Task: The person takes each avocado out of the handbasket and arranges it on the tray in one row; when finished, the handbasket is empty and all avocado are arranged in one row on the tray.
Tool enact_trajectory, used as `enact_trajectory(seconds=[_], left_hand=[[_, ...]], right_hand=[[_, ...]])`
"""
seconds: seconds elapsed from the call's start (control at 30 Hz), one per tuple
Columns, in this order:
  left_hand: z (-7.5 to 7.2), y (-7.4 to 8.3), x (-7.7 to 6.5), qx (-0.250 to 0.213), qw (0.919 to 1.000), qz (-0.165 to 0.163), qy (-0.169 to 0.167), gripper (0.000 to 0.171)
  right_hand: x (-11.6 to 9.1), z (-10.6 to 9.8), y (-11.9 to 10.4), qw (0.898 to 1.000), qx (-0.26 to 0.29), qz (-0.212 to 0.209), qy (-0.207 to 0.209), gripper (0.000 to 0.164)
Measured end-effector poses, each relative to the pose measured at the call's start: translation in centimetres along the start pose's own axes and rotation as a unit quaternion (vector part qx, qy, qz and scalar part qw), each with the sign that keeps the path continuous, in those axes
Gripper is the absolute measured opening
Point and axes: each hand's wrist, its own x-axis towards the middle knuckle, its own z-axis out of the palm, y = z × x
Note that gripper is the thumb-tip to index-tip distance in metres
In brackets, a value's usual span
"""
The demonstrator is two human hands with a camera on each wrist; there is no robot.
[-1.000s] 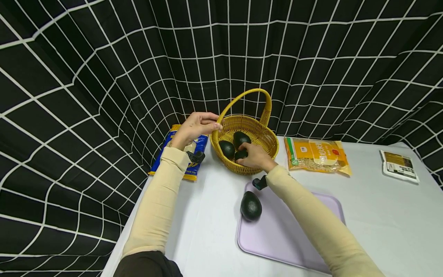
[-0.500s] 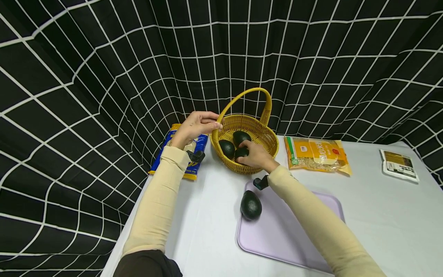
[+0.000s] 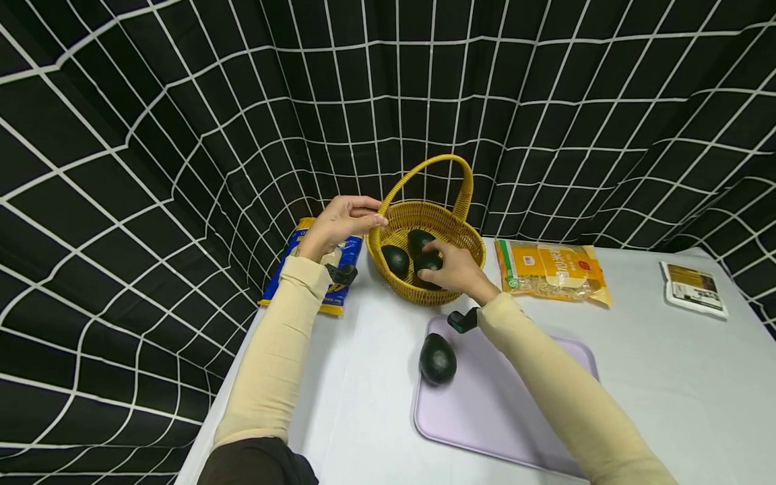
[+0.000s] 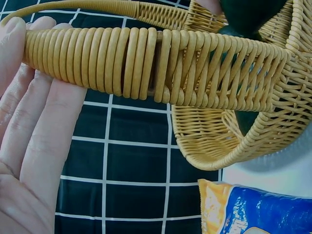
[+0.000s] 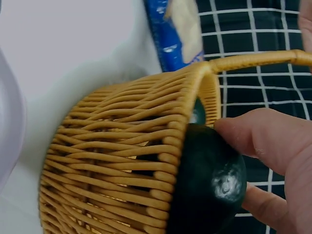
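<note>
My left hand pinches one side of the arched handle of a yellow woven basket, thumb on one face and fingers behind it. Inside the basket, my right hand holds a dark green avocado between thumb and fingers, near the front rim. Close up in the right wrist view, the thumb lies on that avocado and a finger shows past its far side. Two more avocados lie beside it, one at the left and one behind.
Another avocado lies on the left edge of a lilac tray in front of the basket. A blue and yellow bag is left of the basket. To the right are an orange food packet and a small white-edged pouch.
My right hand has shifted slightly right, and more of the avocado at its fingers shows. My left hand stays on the handle. The camera view has shifted a little.
</note>
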Motion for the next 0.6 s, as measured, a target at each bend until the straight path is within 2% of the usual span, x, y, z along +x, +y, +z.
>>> enact_trajectory(seconds=[0.17,0.6], left_hand=[[0.0,0.0,0.0,0.004,1.0000,-0.005,0.001,0.035],[0.0,0.1,-0.1,0.004,1.0000,-0.001,0.005,0.034]], right_hand=[[-0.7,-0.5,0.1,1.000,0.022,-0.015,0.017,0.055],[-2.1,-1.5,0.4,0.997,0.061,-0.013,0.043,0.056]])
